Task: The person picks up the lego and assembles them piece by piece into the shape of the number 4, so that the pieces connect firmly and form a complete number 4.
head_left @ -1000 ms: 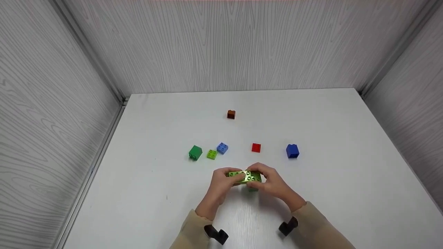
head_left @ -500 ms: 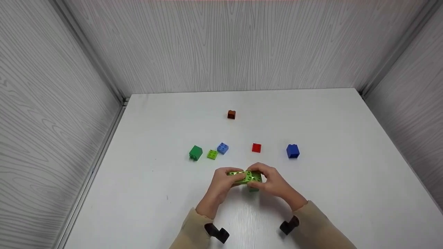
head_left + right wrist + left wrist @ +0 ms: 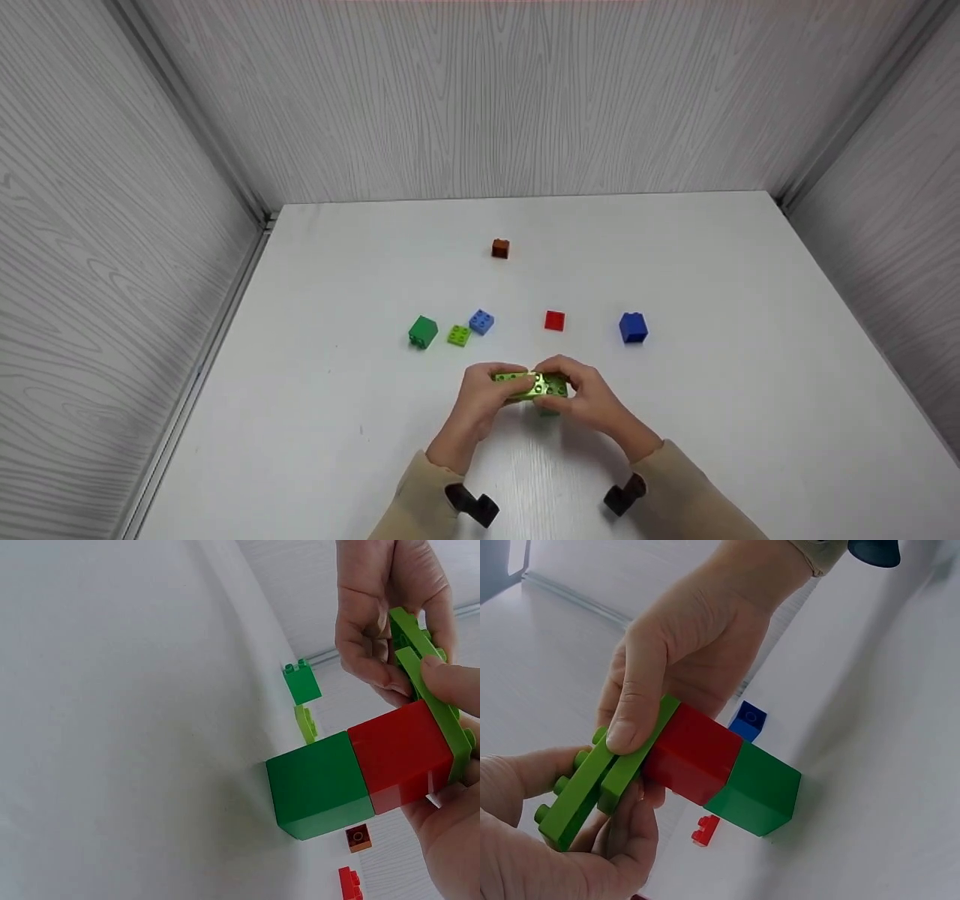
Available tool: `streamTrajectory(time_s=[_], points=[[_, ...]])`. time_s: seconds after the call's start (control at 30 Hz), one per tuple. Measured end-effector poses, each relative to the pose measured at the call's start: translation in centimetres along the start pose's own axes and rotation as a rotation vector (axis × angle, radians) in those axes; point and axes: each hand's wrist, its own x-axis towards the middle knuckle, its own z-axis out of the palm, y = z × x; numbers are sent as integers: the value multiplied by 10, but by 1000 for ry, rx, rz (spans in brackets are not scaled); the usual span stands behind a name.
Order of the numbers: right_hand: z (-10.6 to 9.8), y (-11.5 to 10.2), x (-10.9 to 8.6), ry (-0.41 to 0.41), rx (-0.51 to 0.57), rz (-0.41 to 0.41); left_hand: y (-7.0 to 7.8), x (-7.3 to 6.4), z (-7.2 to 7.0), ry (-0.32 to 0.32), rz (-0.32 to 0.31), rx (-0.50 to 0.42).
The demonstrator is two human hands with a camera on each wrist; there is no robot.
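Note:
A stack of toy building bricks stands between my hands: a dark green brick (image 3: 757, 787) below, a red brick (image 3: 694, 746) on it, then a lime plate (image 3: 442, 724). My left hand (image 3: 478, 397) pinches a second, studded lime plate (image 3: 577, 799), which overlaps the first plate and sticks out to the left. Whether the two plates are fully joined I cannot tell. With thumb and fingers, my right hand (image 3: 592, 397) grips the plate end above the red brick. Fingers hide part of both plates.
Loose on the white table (image 3: 300, 420) lie a green brick (image 3: 424, 331), a small lime plate (image 3: 459, 335), a light blue brick (image 3: 481, 322), a red plate (image 3: 554, 321) and a dark blue brick (image 3: 634, 328). Farther back sits a brown brick (image 3: 500, 249). Panels enclose the back and sides.

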Motion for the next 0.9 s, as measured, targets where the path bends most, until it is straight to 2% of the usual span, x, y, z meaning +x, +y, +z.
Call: streamTrajectory(time_s=[0.13,0.43,0.7,0.83,0.9], points=[[0,3,-1,-3,37,52,-1,2,0,8,-12,-16],[2,7,-1,22,73,105,-2,3,0,20,-14,-16],[4,8,-1,31,74,145,-5,1,-1,-5,19,-26],[4,9,-2,31,73,166,-2,-1,-4,-25,35,-15],[4,9,-2,33,72,177,5,-7,-5,-33,50,3]])
